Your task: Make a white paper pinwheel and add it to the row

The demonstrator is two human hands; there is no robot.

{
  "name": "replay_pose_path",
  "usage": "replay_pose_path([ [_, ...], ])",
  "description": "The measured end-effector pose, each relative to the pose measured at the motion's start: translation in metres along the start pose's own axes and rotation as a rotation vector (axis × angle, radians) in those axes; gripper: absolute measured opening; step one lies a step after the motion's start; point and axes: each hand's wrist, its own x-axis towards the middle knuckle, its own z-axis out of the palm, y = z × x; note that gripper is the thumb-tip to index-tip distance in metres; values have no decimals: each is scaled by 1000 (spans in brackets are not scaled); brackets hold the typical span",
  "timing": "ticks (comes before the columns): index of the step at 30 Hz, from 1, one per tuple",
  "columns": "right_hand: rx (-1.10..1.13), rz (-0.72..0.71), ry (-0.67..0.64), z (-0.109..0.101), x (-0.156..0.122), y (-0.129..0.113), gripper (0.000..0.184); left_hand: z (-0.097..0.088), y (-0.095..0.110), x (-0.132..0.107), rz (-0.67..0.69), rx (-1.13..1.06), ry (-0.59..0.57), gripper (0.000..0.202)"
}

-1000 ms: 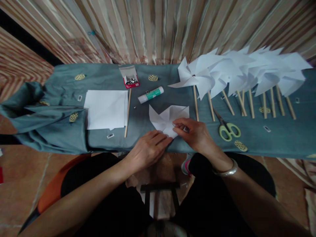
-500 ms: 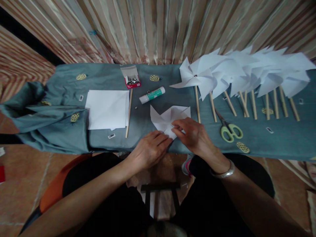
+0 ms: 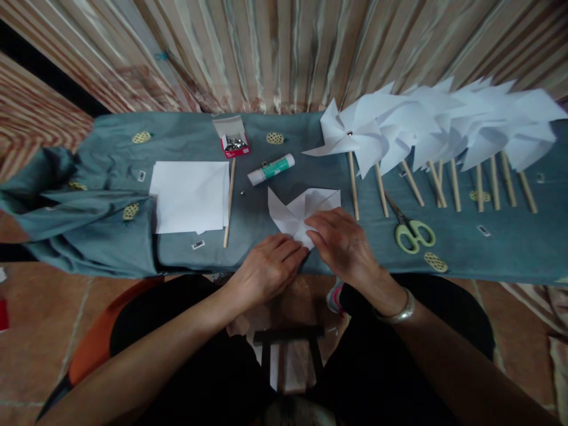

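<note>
A partly folded white paper pinwheel sheet (image 3: 297, 210) lies on the grey-blue cloth (image 3: 266, 236) near its front edge. My left hand (image 3: 266, 266) rests flat beside the sheet's lower corner, fingertips touching the paper. My right hand (image 3: 341, 239) lies over the sheet's lower right part, fingers curled down and pressing a flap. A loose wooden stick (image 3: 229, 201) lies to the left, next to a stack of white paper squares (image 3: 190, 195).
A glue stick (image 3: 270, 169) and an open red box of pins (image 3: 234, 142) sit behind the sheet. Several finished white pinwheels on sticks (image 3: 426, 130) line the right side. Green-handled scissors (image 3: 410, 231) lie to the right. A striped curtain hangs behind.
My right hand has slid left and flattened onto the sheet's flap. My left hand has stayed in place.
</note>
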Motion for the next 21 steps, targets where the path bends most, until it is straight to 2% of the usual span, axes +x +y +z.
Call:
replay_pose_path([
  [4,-35,-9,7,2,-2,-5,23,0,0,0,11,11,17,25],
  [10,-112,-22,-52,8,-9,-14,25,-2,2,3,0,7,-20,24],
  [15,-99,-30,-127,11,-8,-19,27,-3,3,6,-13,36,-31,23],
  [21,31,11,-99,6,-4,-10,35,0,3,7,-11,50,-4,19],
])
